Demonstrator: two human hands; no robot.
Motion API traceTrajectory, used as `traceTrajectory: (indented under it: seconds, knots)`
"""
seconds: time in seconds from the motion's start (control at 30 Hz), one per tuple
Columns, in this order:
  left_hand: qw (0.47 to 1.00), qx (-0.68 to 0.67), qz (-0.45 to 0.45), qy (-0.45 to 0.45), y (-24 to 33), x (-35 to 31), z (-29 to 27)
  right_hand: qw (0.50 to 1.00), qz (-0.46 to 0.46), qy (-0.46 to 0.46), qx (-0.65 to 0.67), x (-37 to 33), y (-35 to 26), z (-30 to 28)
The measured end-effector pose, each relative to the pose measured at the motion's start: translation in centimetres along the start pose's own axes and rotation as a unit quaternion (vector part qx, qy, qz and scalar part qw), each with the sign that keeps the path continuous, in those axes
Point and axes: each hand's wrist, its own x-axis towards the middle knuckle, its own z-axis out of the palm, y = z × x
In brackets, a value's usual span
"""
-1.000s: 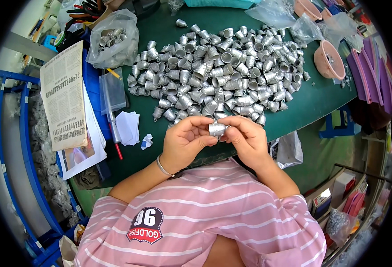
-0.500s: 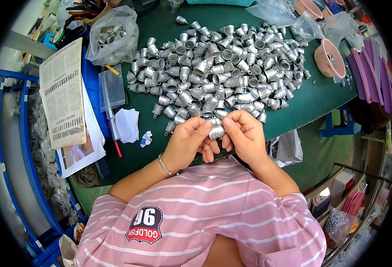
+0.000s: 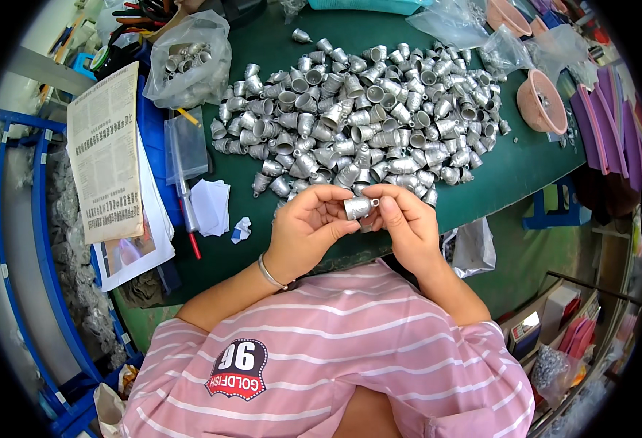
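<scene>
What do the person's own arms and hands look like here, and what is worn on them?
Both forearms are bare, with no gloves on the left hand or the right hand. A thin silver-coloured bracelet circles the left wrist. The short sleeves belong to a pink T-shirt with thin white stripes, which carries a dark oval badge on the chest. No rings or watch are visible.

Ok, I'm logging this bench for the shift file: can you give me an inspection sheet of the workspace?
Surface: green table, mostly covered.
Job's things: one small metal bell held in both hands; big bell pile behind.
Clutter: bag of bells, newspaper, paper scraps, pink bowl, clear bags.
Grippers: left hand and right hand both pinch the bell.
Cables: nothing seen.
Surroundings: blue frame at left, purple sheets at right.
</scene>
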Motion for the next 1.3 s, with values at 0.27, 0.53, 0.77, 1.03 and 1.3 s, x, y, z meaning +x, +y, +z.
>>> traceTrajectory:
  seconds: [0.27,0.53,0.77,1.03,1.3]
  knots:
    - [0.99,0.066,0.122,0.01,-0.2,0.4,0.1,0.993,-0.088,-0.033,0.066,0.4,1.0,0.4]
    - [0.952,0.249,0.169,-0.057,0.6,0.5,-0.7,0.974,-0.209,-0.016,-0.09,0.2,1.4,-0.3]
    - [0.976,-0.2,-0.054,0.075,1.0,0.7,-0.9,0.911,-0.241,0.051,-0.33,-1.0,1.5,-5.8]
    - [0.989,0.079,-0.105,0.068,0.4,0.4,-0.3,0.891,-0.178,-0.002,-0.418,-2.5,2.0,-3.9]
    - [0.989,0.099,-0.084,-0.068,0.9,0.1,0.8,0.976,-0.191,0.009,-0.105,-1.2,1.2,-0.2]
